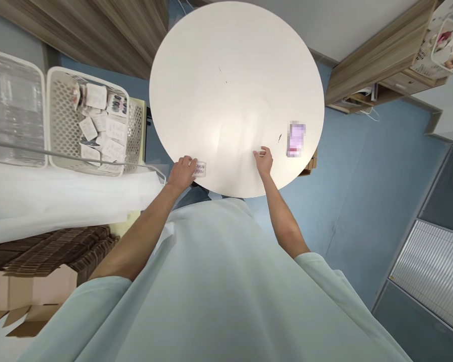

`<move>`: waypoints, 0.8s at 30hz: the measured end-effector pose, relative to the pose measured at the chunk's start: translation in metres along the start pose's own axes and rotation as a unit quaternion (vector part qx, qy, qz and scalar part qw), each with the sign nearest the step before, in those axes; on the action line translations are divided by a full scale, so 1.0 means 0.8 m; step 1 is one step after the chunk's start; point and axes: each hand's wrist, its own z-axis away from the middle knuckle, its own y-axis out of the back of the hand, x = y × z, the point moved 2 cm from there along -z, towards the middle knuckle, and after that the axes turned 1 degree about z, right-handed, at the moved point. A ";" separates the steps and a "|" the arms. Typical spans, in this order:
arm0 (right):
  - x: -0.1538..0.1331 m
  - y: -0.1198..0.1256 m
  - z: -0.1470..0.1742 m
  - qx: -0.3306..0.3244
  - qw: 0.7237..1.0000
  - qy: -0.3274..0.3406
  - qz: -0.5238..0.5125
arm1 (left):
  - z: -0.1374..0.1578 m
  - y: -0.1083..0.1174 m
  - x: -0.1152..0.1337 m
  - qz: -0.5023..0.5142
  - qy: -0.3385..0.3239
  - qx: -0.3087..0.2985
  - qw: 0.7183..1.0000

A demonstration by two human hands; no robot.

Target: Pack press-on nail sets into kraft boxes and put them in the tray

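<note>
My left hand point(182, 173) is closed on a small clear plastic pack point(200, 169) at the near left edge of the round white table point(230, 65). Rows of small pinkish pieces, which look like press-on nails, show inside the pack; its left end is hidden under my fingers. Over the near right part of the tabletop is my right hand point(264, 162), its fingers loosely bent and apart, with nothing visible in them. To the right of that hand lies a purple rectangular item point(296, 140), blurred into blocks.
Left of the table, a white perforated basket point(66, 120) holds several small cards and packs. Beside it, another basket point(41, 108) contains clear plastic boxes. A grey cable point(79, 159) crosses in front. Folded brown cardboard point(56, 249) is stacked lower left. A wooden cabinet point(377, 55) stands at right.
</note>
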 end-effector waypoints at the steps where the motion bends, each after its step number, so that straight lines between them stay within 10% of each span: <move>1: 0.006 0.000 0.011 -0.003 1.000 -0.001 0.003 | 0.000 0.000 -0.001 0.003 -0.001 0.002 1.000; 11: 0.059 -0.010 0.100 -0.017 0.999 -0.035 0.031 | -0.010 0.002 0.041 0.051 -0.044 0.038 0.997; 24: 0.070 0.017 0.085 -0.019 0.999 -0.026 0.037 | -0.045 -0.045 0.145 0.019 -0.133 -0.019 0.991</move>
